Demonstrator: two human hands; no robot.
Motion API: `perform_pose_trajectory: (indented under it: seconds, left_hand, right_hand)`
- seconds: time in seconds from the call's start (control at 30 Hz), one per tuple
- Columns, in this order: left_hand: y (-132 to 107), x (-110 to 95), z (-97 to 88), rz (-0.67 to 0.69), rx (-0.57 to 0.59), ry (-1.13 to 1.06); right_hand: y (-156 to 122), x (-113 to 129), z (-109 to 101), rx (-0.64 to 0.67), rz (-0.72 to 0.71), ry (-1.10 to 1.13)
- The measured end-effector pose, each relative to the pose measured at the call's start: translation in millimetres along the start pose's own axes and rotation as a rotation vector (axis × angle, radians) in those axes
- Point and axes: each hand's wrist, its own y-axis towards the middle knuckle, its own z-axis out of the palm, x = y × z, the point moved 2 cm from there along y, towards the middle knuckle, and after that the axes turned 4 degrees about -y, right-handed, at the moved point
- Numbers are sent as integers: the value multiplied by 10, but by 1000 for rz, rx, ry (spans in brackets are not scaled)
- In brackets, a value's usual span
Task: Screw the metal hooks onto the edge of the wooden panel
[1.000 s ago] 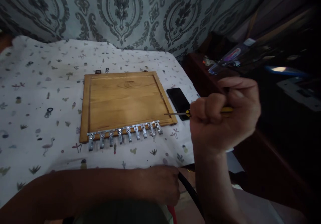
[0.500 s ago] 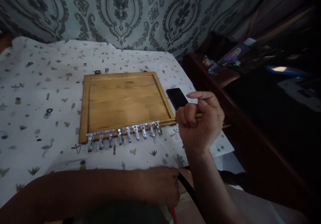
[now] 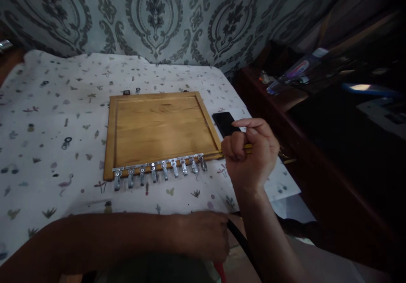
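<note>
A framed wooden panel (image 3: 161, 124) lies flat on the patterned white cloth, with a row of several metal hinges (image 3: 165, 170) along its near edge. My right hand (image 3: 250, 156) is above the panel's near right corner, fingers curled around a slim yellow pencil-like stick (image 3: 248, 148), index finger partly extended. Most of that stick is hidden by the fingers. Low in front of my body, my left hand (image 3: 209, 236) is closed, its fingertips out of sight. Beside it run a black strap-like strip (image 3: 241, 237) and a red piece (image 3: 219, 270); whether it grips either I cannot tell.
A black phone (image 3: 224, 123) lies right of the panel, partly behind my right hand. Farther right, a dark red wooden surface (image 3: 269, 105) carries a clear bottle (image 3: 293, 72) and a blue object (image 3: 369, 89). Patterned wall covering (image 3: 155, 16) rises behind the cloth (image 3: 50, 126).
The view has shifted slightly, so the panel and cloth appear a little farther right. My right hand is a bit nearer the panel's corner in view. Both hands stay closed.
</note>
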Motion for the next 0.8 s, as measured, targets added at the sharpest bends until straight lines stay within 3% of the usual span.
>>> perform_pose_trajectory:
  seconds: [0.1,0.5,0.67,0.8]
  left_hand:
    - [-1,9,-36,49,-23,-41]
    - [66,28,-134,-26,-19,-21]
    - [-24,-17,-244,-48,-63,23]
    - [-143,-72,-217,-70,-113,36]
  right_hand:
    - [-20,9,3,-8,-27,10]
    - [-89,146,52,-57,-104,59]
    - [-80,131,141,-26,-67,38]
    - [-69,88,201,2,-45,45]
